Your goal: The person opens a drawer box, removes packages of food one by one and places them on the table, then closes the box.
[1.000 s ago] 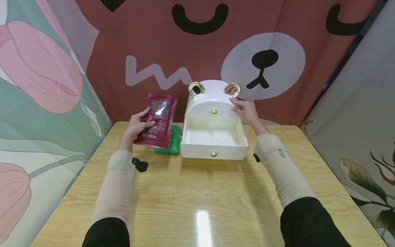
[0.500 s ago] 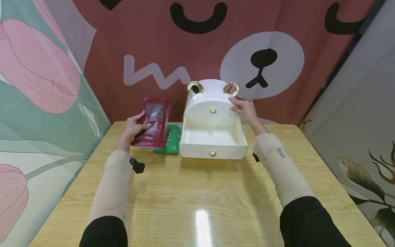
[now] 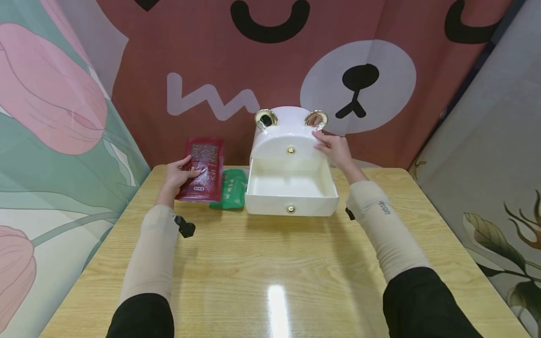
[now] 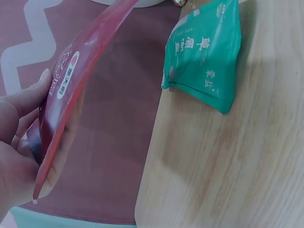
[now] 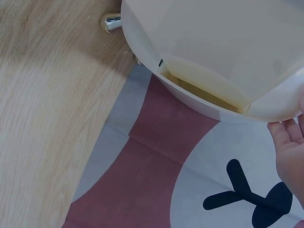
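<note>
My left hand grips a red spice pouch by its left side, thumb across the printed front. Dark grains show through the pouch's clear window. In the left wrist view the red pouch stands on edge, raised beside the table. My right hand holds the upper right side of a white drawer box with gold ring-shaped ears. Its lower drawer is pulled out, bare inside. In the right wrist view, my right fingertips are right at the box's edge. A green salt packet lies left of the box.
The wooden table reaches back to a reddish-brown curtain with a cartoon bear face. A flowered curtain hangs at the left and a pale one at the right. The packet sits close against the box's left side.
My left hand has moved left and slightly down with the red pouch, which has turned more upright and uncovered more of the green packet. My right hand stays on the box.
</note>
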A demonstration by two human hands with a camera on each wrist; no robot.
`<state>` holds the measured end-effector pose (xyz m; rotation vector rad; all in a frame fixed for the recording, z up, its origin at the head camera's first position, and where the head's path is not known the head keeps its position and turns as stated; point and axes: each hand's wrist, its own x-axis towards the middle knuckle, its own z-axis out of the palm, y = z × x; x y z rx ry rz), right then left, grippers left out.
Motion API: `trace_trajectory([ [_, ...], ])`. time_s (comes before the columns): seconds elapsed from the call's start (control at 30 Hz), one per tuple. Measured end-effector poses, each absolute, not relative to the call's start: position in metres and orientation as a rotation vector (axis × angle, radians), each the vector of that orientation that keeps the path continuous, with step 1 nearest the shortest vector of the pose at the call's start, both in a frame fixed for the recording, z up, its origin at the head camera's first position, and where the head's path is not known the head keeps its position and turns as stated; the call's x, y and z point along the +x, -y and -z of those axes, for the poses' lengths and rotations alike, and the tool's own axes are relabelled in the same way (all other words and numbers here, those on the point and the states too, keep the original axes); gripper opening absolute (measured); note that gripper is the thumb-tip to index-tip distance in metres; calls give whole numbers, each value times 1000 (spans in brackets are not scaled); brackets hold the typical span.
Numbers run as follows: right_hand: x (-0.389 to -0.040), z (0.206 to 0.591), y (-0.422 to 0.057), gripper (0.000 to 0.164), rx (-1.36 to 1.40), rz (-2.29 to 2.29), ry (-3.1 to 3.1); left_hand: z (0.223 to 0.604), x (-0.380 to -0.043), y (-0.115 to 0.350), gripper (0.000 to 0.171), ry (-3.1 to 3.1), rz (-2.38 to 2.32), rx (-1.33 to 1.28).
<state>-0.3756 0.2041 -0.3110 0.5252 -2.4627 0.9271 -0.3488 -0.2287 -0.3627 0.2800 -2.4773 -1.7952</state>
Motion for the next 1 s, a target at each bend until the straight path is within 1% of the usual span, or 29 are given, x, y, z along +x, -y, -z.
trace_trajectory([
  [0.4,-375,312,-203,39,499,-925,2507,374,-349,234,64,2476,1713,300],
  [1.0,-375,312,-203,38,499,-937,2471,376,-351,237,60,2561,1594,273],
])
